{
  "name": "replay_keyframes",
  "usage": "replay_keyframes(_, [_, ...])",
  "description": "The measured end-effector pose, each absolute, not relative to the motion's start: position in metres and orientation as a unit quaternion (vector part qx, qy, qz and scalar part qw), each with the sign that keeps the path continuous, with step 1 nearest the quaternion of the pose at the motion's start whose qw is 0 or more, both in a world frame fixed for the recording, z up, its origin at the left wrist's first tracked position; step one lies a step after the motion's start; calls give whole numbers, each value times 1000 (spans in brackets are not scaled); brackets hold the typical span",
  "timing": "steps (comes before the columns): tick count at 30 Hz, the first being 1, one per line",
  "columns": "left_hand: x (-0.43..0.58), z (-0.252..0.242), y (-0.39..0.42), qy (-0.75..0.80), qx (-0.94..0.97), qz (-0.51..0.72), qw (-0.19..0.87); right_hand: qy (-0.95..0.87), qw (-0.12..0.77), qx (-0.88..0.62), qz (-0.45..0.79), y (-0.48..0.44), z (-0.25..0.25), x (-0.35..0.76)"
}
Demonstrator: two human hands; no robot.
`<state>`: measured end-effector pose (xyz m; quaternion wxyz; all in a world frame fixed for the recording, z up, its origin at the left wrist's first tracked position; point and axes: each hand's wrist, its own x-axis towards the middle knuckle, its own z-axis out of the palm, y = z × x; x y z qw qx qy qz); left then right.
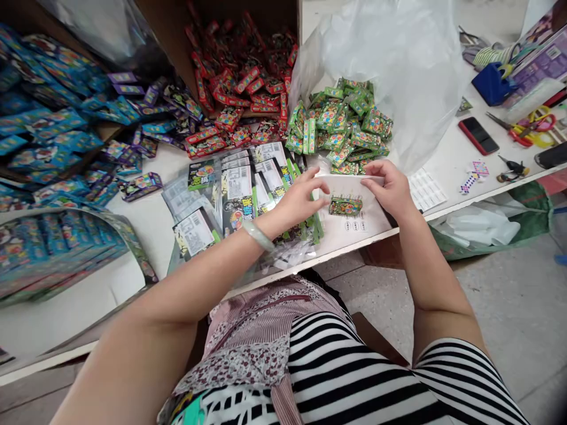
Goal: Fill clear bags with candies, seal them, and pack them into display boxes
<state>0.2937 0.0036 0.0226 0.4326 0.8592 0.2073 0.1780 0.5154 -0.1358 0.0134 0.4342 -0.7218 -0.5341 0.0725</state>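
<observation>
My right hand (388,188) pinches the right upper edge of a white card (343,186) between thumb and fingers. At its left end is my left hand (305,196), fingers apart; whether they touch the card is unclear. Just in front of the card sits a small green candy box (345,206) with colourful round prints. Printed white paper with small oval marks (354,226) lies under it. Behind my hands is a pile of similar green boxes (339,124). Flat black-and-green printed packets (239,192) lie beneath my left forearm.
A cardboard box of red packs (243,82) stands at the back. Blue packs (48,127) and purple packs (142,186) lie left. Clear plastic (398,65) surrounds the green pile. To the right are a red-cased phone (478,135), scissors (525,131) and a blue tape dispenser (492,88).
</observation>
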Motion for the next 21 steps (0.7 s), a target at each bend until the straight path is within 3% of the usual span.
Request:
replay_keyframes(7, [344, -2, 22, 277, 737, 249, 564, -461, 518, -711, 117, -123, -5, 528])
replay_keyframes(15, [345, -13, 23, 311, 686, 285, 593, -398, 523, -753, 47, -126, -29, 517])
replay_keyframes(21, [344, -14, 18, 311, 639, 300, 636, -404, 541, -725, 136, -127, -24, 524])
